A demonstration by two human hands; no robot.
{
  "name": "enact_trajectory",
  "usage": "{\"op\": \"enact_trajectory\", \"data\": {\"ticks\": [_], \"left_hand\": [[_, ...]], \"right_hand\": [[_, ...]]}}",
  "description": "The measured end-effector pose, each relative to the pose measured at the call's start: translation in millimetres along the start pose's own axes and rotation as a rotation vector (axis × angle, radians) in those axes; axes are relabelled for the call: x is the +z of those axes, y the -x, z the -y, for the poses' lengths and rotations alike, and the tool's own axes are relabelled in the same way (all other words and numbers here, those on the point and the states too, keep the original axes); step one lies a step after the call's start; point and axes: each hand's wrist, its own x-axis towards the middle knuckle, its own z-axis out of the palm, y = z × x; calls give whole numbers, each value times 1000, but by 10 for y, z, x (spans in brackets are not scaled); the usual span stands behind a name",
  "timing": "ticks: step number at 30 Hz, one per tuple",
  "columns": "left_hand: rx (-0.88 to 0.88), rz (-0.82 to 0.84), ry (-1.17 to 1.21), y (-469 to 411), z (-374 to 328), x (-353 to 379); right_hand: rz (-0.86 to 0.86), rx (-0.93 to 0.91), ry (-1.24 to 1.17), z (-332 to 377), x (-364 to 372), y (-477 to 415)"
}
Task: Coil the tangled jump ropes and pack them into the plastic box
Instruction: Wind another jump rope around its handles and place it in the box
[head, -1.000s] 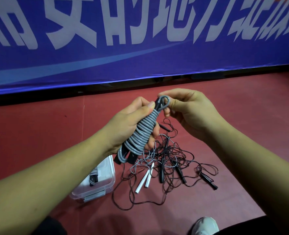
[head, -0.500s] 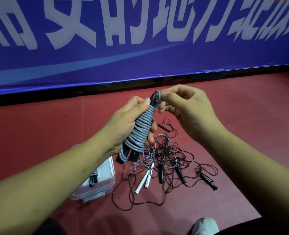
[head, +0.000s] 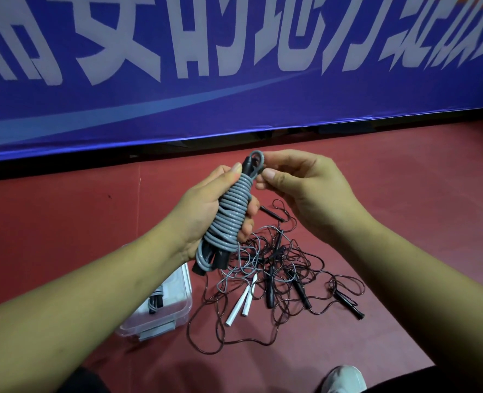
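Shows, nearest the lens, the toe of a pale grey shoe [head: 343,378] on the red floor [head: 64,236]. Finds a clear plastic box [head: 184,304] just past the left forearm, one coiled rope already inside. Leaves a tangle of thin dark and grey jump ropes [head: 285,268], with white handles [head: 241,303] and black handles [head: 301,290], loose on the floor beside the box. Holds above it a thick grey jump rope [head: 231,214] wound in tight turns, the left hand [head: 203,214] a full grip round its middle. Pinches the small end loop [head: 256,162] on top in the right hand [head: 305,191], a narrow grip. Looks light, smooth and springy, apt to unwind if freed; best taken across the turns, not by one end. Backs onto a blue banner [head: 234,114] with white characters.
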Motion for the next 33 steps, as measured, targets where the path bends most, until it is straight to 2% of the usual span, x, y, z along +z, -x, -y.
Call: {"op": "enact_trajectory", "data": {"ticks": [8,12,16,18,21,26,29,33], "left_hand": [[-27,3,-18,-7,18,-12],[-15,-12,-48,-4,24,-17],[23,-28,-144,-1,30,-28],[42,-12,-182,1,40,-19],[65,19,-193,3,46,1],[84,60,-156,14,33,-6],[69,93,-146,28,48,-10],[65,87,-128,27,58,-5]], "right_hand": [[-125,124,-83,-42,5,40],[-126,114,-116,-7,18,38],[-104,45,106,21,24,52],[-144,35,133,17,29,53],[-165,103,-33,38,67,56],[-98,308,-341,113,64,27],[-77,359,-322,127,57,26],[-120,285,-233,93,102,40]]}}
